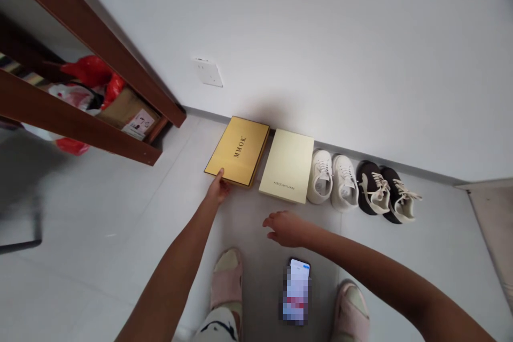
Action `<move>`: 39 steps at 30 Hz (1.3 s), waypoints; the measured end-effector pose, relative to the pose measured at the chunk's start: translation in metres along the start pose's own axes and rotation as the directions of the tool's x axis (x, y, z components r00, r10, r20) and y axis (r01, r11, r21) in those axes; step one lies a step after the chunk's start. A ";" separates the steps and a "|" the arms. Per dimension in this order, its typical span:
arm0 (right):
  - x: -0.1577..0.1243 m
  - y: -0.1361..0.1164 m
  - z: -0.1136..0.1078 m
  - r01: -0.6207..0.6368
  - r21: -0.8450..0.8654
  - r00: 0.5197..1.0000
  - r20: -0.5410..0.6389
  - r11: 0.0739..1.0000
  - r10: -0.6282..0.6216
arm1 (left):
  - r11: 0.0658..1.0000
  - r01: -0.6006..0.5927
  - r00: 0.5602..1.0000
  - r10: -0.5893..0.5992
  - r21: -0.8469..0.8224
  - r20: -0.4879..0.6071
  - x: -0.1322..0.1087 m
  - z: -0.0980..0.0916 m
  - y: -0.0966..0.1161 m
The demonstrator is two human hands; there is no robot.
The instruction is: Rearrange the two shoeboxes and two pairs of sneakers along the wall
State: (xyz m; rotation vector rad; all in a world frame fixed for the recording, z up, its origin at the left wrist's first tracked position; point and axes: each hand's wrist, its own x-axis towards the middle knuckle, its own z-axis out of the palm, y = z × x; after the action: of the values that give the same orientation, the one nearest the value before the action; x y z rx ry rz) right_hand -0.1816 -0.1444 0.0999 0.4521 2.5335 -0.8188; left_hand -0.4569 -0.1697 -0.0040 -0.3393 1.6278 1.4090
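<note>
My left hand (218, 187) grips the near edge of a yellow box (240, 149) lettered "MMOK", thumb on the lid and the other fingers hidden below. That box lies on the floor close to the wall. Beside it on the right is a pale cream box (287, 163) marked "MEIZHIYUAN". My right hand (284, 227) hovers in front of the cream box, holding nothing, with its fingers apart and slightly bent. Below that hand a phone (296, 291) with a lit, blurred screen lies on the floor between my slippered feet.
White sneakers (333, 179) and black shoes (387, 192) with pale laces line the wall to the right. At left stands a brown wooden rack (132, 147) holding a cardboard box (126, 109) and red bags (94, 72). A socket (209, 72) is on the wall.
</note>
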 end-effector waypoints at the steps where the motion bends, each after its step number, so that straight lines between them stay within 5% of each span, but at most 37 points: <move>1: 0.000 0.000 0.000 -0.015 0.017 1.000 0.000 1.000 0.015 | 0.999 -0.027 1.000 0.027 -0.018 0.000 0.002 -0.001 -0.003; 5: 0.002 -0.004 -0.007 -0.063 0.103 0.996 -0.050 0.993 0.068 | 0.957 -0.272 0.961 0.265 -0.103 -0.081 0.001 -0.003 -0.003; 8: 0.003 -0.004 -0.013 -0.076 0.182 0.991 -0.100 0.980 0.095 | 0.800 -0.581 0.795 0.597 0.150 -0.104 -0.005 -0.006 0.011; 10: 0.003 -0.004 -0.016 -0.063 0.235 0.985 -0.139 0.970 0.098 | 0.515 -0.724 0.603 0.796 0.459 0.059 -0.013 -0.009 0.021; 12: 0.005 -0.005 -0.019 -0.053 0.274 0.976 -0.189 0.960 0.108 | 0.140 -0.740 0.446 0.835 0.658 0.323 -0.019 -0.012 0.025; 14: 0.007 -0.007 -0.022 -0.056 0.294 0.966 -0.226 0.954 0.126 | -0.138 -0.685 0.398 0.751 0.716 0.526 -0.023 -0.016 0.022; 17: 0.011 -0.012 -0.026 -0.057 0.302 0.961 -0.242 0.951 0.135 | -0.304 -0.650 0.449 0.586 0.697 0.674 -0.017 -0.028 0.005; 24: 0.001 -0.005 -0.017 -0.109 0.309 0.967 -0.187 0.945 0.173 | -0.307 -0.758 0.478 0.339 0.576 0.810 0.020 -0.058 -0.024; 33: -0.022 0.028 0.004 -0.217 0.335 0.952 -0.135 0.917 0.275 | -0.257 -0.712 0.582 0.303 0.653 0.754 0.014 -0.032 -0.027; 36: -0.028 0.045 0.011 -0.332 0.415 0.872 -0.206 0.847 0.443 | -0.238 -0.627 0.687 0.280 0.741 0.671 -0.007 -0.027 -0.036; 39: -0.027 0.062 0.022 -0.482 0.555 0.671 -0.264 0.678 0.693 | -0.066 -0.638 0.727 0.278 0.768 0.628 -0.032 -0.012 -0.048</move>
State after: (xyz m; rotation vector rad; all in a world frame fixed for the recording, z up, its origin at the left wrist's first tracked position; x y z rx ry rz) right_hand -0.1254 -0.1145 0.0686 1.7360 2.2685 -1.0966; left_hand -0.4109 -0.2063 -0.0103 1.3641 2.1166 0.3564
